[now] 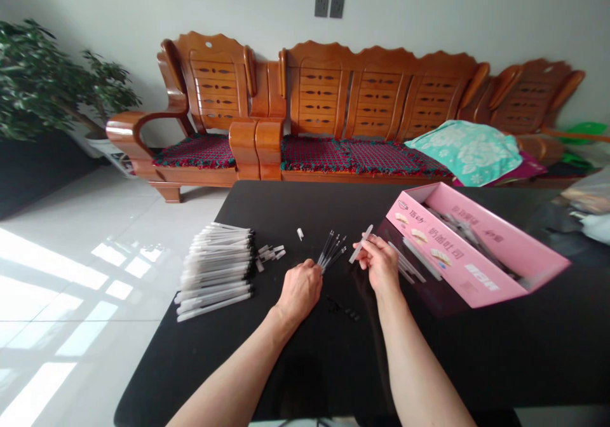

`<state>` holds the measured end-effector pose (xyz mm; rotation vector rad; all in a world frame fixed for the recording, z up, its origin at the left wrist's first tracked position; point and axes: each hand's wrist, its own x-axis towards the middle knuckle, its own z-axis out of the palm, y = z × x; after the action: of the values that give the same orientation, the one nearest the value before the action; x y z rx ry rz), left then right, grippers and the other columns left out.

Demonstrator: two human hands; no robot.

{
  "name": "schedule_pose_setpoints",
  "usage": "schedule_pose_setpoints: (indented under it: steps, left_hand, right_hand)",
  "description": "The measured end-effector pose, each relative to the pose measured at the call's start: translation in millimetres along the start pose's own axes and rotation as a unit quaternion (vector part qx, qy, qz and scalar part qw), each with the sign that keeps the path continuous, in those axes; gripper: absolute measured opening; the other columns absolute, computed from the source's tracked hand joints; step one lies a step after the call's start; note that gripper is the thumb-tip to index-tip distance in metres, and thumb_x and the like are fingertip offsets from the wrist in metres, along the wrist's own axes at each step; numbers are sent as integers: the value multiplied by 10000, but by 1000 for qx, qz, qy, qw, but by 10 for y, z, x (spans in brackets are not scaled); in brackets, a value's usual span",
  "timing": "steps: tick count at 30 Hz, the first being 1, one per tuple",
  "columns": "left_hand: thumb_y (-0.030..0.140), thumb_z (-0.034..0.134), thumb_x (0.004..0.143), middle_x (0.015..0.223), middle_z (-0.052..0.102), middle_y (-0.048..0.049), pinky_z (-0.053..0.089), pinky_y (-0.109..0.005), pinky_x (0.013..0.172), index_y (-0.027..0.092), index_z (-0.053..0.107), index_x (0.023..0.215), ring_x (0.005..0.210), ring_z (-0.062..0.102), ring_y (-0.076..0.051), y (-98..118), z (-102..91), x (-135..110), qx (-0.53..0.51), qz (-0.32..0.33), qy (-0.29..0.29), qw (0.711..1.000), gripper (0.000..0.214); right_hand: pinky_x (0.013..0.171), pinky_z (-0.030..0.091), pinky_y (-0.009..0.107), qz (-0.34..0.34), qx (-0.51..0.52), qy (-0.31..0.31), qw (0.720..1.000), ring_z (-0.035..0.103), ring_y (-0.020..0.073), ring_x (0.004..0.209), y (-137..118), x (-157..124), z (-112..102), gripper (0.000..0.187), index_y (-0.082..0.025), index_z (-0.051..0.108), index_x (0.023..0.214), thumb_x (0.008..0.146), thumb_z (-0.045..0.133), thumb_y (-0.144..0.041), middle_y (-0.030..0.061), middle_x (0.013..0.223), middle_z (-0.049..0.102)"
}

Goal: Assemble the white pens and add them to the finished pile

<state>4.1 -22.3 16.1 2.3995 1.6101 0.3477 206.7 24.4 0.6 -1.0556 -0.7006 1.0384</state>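
Observation:
My left hand [300, 287] is closed around a bunch of pen refills [332, 249], their dark ends fanned out toward the far right. Between the thumb and fingers of my right hand [381, 262] is a whitish translucent pen barrel [361, 244], held at a slant above the table. Several more pale barrels [408, 263] lie just right of that hand, beside the pink box. Small black pieces [344, 309] are scattered on the table between my forearms. Left of my left hand, small white caps [271, 253] lie loosely, and one single cap [300, 234] sits farther off.
A large stack of pens [216, 271] covers the left edge of the black table [286, 208]. On the right stands an open pink box [457, 255] with pale parts inside. Behind are a wooden sofa [319, 103], a turquoise pillow [469, 150] and potted plants [42, 84].

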Motion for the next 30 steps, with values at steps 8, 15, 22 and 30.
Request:
schedule_pose_setpoints:
  steps: [8,15,22,30]
  left_hand:
    - [213,472,915,868,656,-70,431,-257,674,176,650,853,782,651,-173,-52,47,22,-47,-33,38,998,192]
    - [218,518,917,840,650,-37,419,-232,681,186,659,844,740,624,-138,-134,33,-24,-120,-36,91,988,162]
    - [202,529,922,826,637,-21,424,-228,705,186,649,841,759,615,-130,-154,32,-34,-169,3,106,980,146]
    - [201,524,923,821,637,-20,419,-228,697,184,653,838,750,616,-131,-178,46,-23,-177,0,117,977,155]
  right_hand:
    - [302,370,177,-9,8,30,999,628,153,410,19,20,-12,369,-108,659,929,615,785,-255,80,653,737]
    - [339,455,188,-43,40,89,994,643,146,435,7,46,-42,354,-133,637,909,611,789,-249,51,660,738]
    - [398,527,211,-64,49,108,991,668,154,473,30,83,-91,360,-146,607,917,630,796,-251,40,675,743]
    - [388,532,214,-69,59,122,988,664,156,457,22,95,-113,369,-142,609,921,620,800,-240,41,658,745]
